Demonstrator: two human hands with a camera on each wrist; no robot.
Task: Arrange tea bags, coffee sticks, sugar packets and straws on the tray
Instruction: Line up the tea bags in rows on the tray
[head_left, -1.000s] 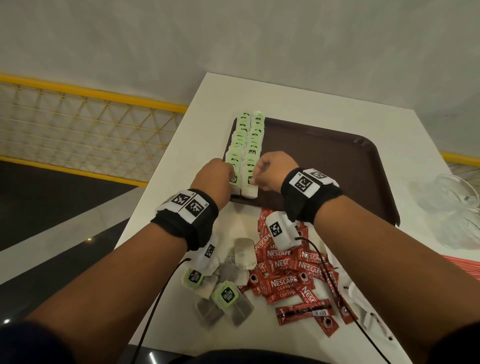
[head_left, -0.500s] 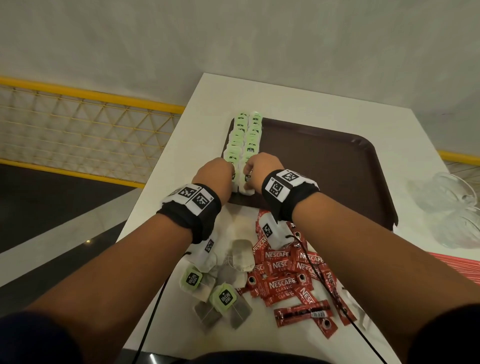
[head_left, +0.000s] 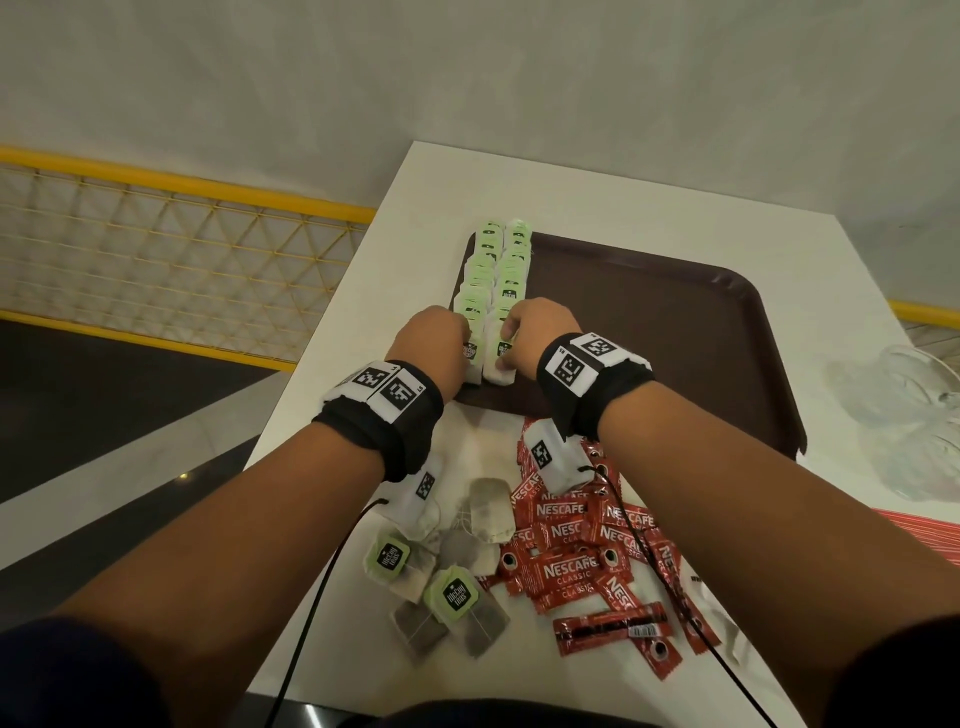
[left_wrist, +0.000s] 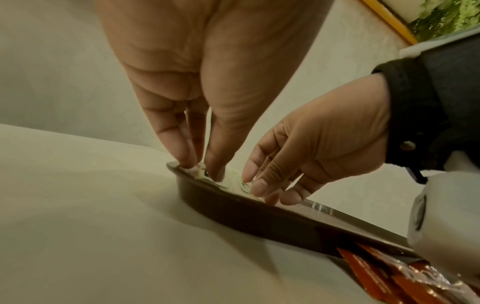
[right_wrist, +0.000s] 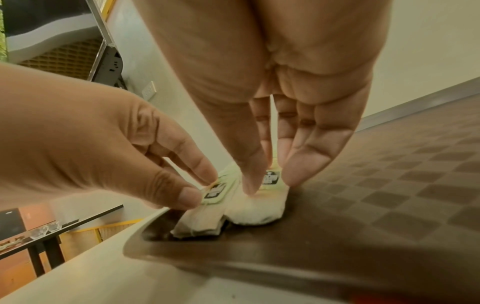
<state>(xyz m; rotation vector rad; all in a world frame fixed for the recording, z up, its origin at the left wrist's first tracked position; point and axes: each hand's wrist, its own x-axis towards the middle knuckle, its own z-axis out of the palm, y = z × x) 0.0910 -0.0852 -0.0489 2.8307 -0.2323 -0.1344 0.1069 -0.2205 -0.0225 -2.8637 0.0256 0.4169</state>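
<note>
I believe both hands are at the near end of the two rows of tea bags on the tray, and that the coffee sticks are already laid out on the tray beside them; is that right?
Not quite. The coffee sticks lie in a loose pile on the table, in front of the tray, as the head view shows. The rest holds: the left hand and right hand are at the near end of the two rows of tea bags.

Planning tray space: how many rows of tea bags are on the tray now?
2. The left row runs along the tray's left edge, the left hand pinching its nearest bag; the second row lies beside it, the right hand touching its near end.
</note>
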